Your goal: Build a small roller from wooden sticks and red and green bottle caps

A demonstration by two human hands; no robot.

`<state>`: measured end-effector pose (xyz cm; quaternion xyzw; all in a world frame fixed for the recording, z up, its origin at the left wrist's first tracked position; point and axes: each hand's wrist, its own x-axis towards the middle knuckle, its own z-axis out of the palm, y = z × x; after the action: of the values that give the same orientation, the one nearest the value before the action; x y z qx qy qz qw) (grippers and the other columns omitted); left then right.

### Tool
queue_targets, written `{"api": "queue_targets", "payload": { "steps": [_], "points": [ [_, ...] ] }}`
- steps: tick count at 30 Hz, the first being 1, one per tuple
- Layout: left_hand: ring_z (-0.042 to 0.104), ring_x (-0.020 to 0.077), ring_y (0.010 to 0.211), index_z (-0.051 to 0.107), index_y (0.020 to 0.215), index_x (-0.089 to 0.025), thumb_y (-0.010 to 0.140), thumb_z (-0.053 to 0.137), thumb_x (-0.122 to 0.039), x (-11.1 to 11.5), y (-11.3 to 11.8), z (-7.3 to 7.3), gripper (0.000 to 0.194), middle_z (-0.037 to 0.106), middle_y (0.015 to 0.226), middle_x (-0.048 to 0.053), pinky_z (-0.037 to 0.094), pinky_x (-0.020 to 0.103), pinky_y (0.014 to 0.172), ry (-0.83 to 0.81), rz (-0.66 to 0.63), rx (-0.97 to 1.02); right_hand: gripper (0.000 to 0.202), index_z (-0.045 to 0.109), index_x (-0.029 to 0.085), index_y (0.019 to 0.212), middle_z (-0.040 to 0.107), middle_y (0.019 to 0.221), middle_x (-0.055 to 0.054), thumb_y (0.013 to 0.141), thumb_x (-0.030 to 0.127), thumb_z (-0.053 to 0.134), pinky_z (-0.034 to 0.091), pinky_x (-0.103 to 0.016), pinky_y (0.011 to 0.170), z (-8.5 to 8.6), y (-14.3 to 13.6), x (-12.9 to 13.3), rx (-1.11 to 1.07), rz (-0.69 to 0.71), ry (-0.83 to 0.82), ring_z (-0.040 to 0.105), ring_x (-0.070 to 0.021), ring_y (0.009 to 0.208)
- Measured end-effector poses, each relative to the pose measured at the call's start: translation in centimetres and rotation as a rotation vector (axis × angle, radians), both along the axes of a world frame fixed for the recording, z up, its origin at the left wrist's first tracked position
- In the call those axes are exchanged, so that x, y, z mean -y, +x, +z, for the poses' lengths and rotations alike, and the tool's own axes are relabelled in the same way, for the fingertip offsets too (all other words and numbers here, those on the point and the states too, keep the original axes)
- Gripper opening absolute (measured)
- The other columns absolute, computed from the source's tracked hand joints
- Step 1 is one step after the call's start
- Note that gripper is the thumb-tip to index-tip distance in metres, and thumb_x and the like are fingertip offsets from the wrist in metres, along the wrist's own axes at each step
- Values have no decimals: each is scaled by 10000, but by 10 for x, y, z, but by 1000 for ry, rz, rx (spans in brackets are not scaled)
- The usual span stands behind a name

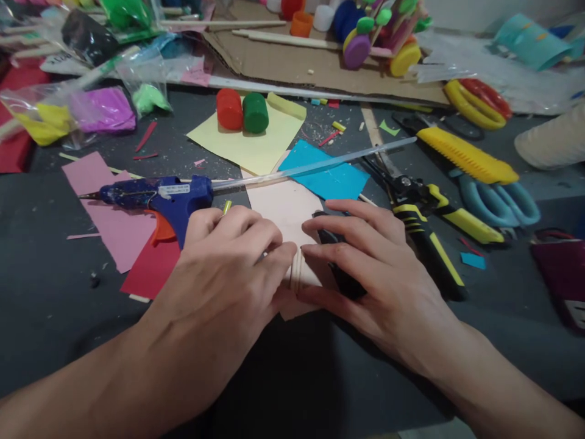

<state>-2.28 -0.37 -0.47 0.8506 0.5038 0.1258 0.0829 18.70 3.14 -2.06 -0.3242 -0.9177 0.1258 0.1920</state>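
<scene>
My left hand (223, 268) and my right hand (379, 268) meet over a pale pink sheet of paper (286, 210). Between their fingertips stand thin wooden sticks (296, 274), side by side and pinched from both sides. The left fingers are curled and the right ones bent, and part of the sticks is hidden behind them. A black object (336, 250) lies under my right fingers; its kind is hidden. Just beyond my left hand rests a blue glue gun (178, 194) with an orange trigger and a long clear glue stick (320, 164) in its back.
Pliers (411, 207), a yellow utility knife (466, 155) and blue-handled scissors (498, 198) lie to the right. Red (229, 110) and green caps (255, 113) stand on yellow paper (223, 143). Cardboard (283, 58) and bagged clay (105, 110) are farther back.
</scene>
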Motion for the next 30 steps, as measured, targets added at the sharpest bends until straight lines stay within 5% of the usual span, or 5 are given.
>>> {"api": "queue_targets", "payload": {
  "steps": [16, 30],
  "points": [
    [563, 278, 854, 726, 871, -212, 1031, 440, -333, -5, 1, 1, 350, 687, 886, 38, 291, 433, 698, -71, -6, 64, 189, 698, 203, 889, 686, 1175, -118, 935, 384, 670, 431, -626, 1048, 5, -5, -2, -8, -26, -29, 499, -374, 1314],
    [601, 293, 807, 727, 964, -167, 912, 670, -318, -2, 5, 3, 170, 694, 885, 63, 323, 430, 662, -40, -25, -43, 309, 739, 172, 949, 670, 1213, -147, 944, 461, 627, 398, -609, 1070, 8, 0, -1, 39, -22, -19, 462, -395, 1338]
  ]
}}
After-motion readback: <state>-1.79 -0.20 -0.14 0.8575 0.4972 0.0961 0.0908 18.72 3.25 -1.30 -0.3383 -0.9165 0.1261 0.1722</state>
